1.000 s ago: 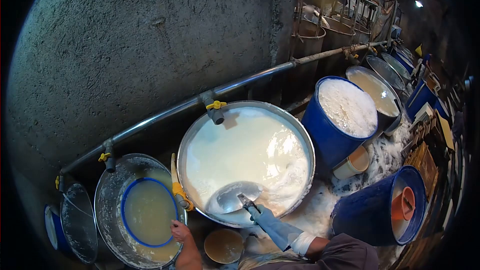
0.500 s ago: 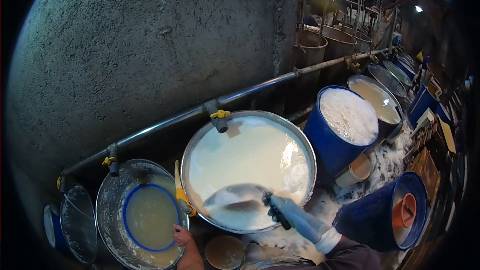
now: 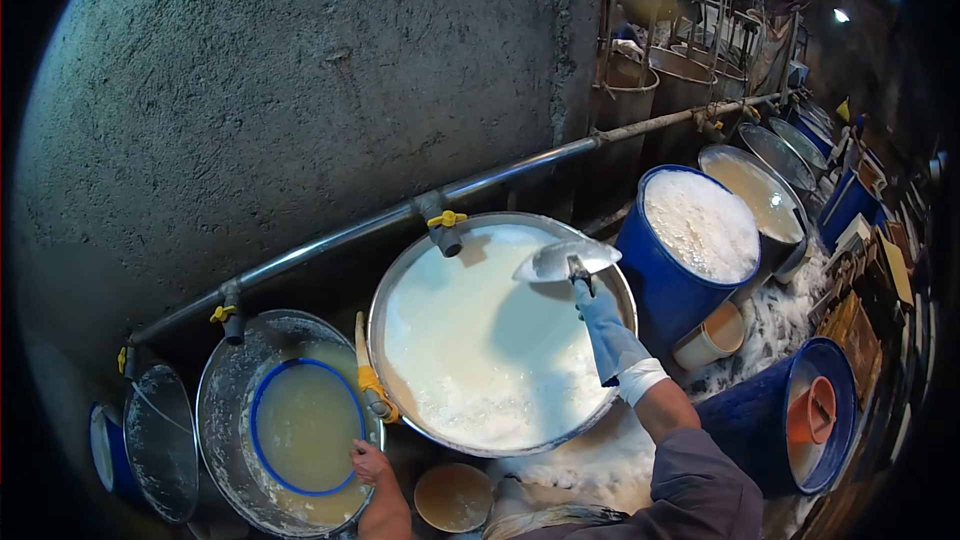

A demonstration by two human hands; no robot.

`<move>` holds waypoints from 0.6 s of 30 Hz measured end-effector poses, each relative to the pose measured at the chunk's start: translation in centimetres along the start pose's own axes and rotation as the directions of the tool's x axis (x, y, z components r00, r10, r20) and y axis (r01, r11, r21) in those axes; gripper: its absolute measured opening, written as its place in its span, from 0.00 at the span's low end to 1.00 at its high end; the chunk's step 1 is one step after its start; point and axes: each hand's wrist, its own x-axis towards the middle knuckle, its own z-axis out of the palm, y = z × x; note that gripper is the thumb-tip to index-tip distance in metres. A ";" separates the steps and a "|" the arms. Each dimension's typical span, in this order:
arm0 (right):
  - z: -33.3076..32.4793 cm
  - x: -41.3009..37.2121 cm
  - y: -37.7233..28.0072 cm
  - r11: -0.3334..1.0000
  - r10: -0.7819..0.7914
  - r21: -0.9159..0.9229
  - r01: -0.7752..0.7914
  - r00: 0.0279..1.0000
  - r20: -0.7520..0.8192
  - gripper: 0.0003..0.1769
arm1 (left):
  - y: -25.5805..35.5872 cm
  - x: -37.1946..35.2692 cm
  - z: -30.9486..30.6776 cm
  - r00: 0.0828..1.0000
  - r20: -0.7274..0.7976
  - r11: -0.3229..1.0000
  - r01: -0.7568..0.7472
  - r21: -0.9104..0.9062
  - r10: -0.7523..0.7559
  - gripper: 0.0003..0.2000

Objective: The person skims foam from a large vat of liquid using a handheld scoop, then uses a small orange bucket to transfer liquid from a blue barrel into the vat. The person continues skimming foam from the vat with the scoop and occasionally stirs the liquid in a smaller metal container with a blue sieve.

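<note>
My right hand [image 3: 598,318], in a pale blue glove, grips the handle of a wide metal ladle [image 3: 563,260] and holds it lifted over the far right rim of a big steel vat [image 3: 400,280] full of white liquid and foam. My left hand [image 3: 368,461] is bare and rests on the rim of a second metal tub [image 3: 222,390], which holds yellowish liquid inside a blue ring. A blue barrel [image 3: 660,285] heaped with white foam stands just right of the ladle.
A metal pipe [image 3: 330,233] with yellow-handled taps runs along the rough concrete wall behind the vats. A blue barrel [image 3: 760,420] with an orange pot inside stands at my right. White foam covers the floor. More vats and barrels line up toward the far right.
My right hand raised the ladle out of the white liquid at the near side of the vat and swung it up to the far right rim, toward the foam-filled barrel. My left hand stayed put.
</note>
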 end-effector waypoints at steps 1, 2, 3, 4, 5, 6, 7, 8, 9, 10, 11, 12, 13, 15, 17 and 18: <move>0.3 -0.3 1.5 1.000 0.003 -0.002 -0.003 1.000 0.006 0.24 | 0.0 0.0 -0.3 1.000 -0.001 1.000 0.004 0.005 -0.004 0.29; 0.5 -0.7 3.1 0.998 0.033 -0.051 -0.031 0.999 0.029 0.25 | 0.2 0.0 -0.4 1.000 0.013 1.000 0.002 0.005 -0.003 0.29; 0.7 -1.5 4.4 0.993 0.063 -0.103 -0.058 0.997 0.051 0.26 | 0.4 -0.2 -0.7 1.000 0.028 1.000 0.003 0.005 -0.003 0.29; 0.9 -2.7 5.3 0.994 0.086 -0.072 -0.081 0.994 0.074 0.28 | 0.5 -0.3 -0.8 0.999 0.031 1.000 0.011 0.013 -0.011 0.29; 1.3 -4.0 6.1 0.993 0.092 -0.078 -0.085 0.993 0.080 0.28 | 0.5 -0.4 -0.9 1.000 0.031 1.000 0.006 0.014 -0.006 0.28; 1.7 -5.3 6.7 0.991 0.116 -0.085 -0.108 0.988 0.099 0.28 | 0.5 -0.3 -0.9 1.000 0.031 1.000 -0.002 0.013 0.002 0.28; 2.2 -6.4 7.4 0.987 0.140 -0.091 -0.130 0.983 0.116 0.28 | 0.5 -0.3 -0.8 0.999 0.033 1.000 0.000 0.017 0.000 0.28; 2.8 -7.7 8.4 0.989 0.136 -0.076 -0.127 0.983 0.127 0.28 | 0.5 -0.2 -0.8 1.000 0.028 1.000 0.002 0.012 -0.003 0.28; 3.5 -8.6 9.1 0.990 0.133 -0.060 -0.126 0.982 0.137 0.29 | 0.6 -0.3 -0.8 1.000 0.024 1.000 0.004 0.008 -0.004 0.28; 3.5 -10.6 7.8 0.987 0.151 -0.071 -0.141 0.976 0.159 0.28 | 0.6 -0.4 -0.7 1.000 0.027 1.000 0.000 0.012 0.000 0.28; 4.3 -11.6 8.9 0.988 0.153 -0.006 -0.154 0.970 0.188 0.28 | 0.6 -0.4 -0.8 1.000 0.026 1.000 0.004 0.008 -0.004 0.28; 4.8 -12.7 9.5 0.986 0.163 -0.001 -0.167 0.965 0.204 0.28 | 0.7 -0.4 -0.8 1.000 0.025 1.000 0.007 0.002 -0.007 0.28; 5.4 -13.9 9.5 0.984 0.173 0.004 -0.178 0.960 0.220 0.27 | 0.7 -0.4 -0.6 1.000 0.028 1.000 0.002 0.004 -0.002 0.28; 6.1 -16.3 9.3 0.977 0.202 0.015 -0.214 0.941 0.271 0.27 | 0.5 -0.4 -0.5 1.000 0.028 1.000 0.004 0.012 -0.004 0.28; 6.9 -18.5 9.2 0.967 0.241 -0.003 -0.253 0.918 0.315 0.28 | 0.4 -0.4 -0.5 0.999 0.051 1.000 0.007 0.015 -0.008 0.28; 7.2 -19.5 9.0 0.966 0.246 -0.012 -0.257 0.909 0.336 0.28 | 0.5 -0.5 -0.8 0.997 0.074 1.000 0.012 0.017 -0.013 0.28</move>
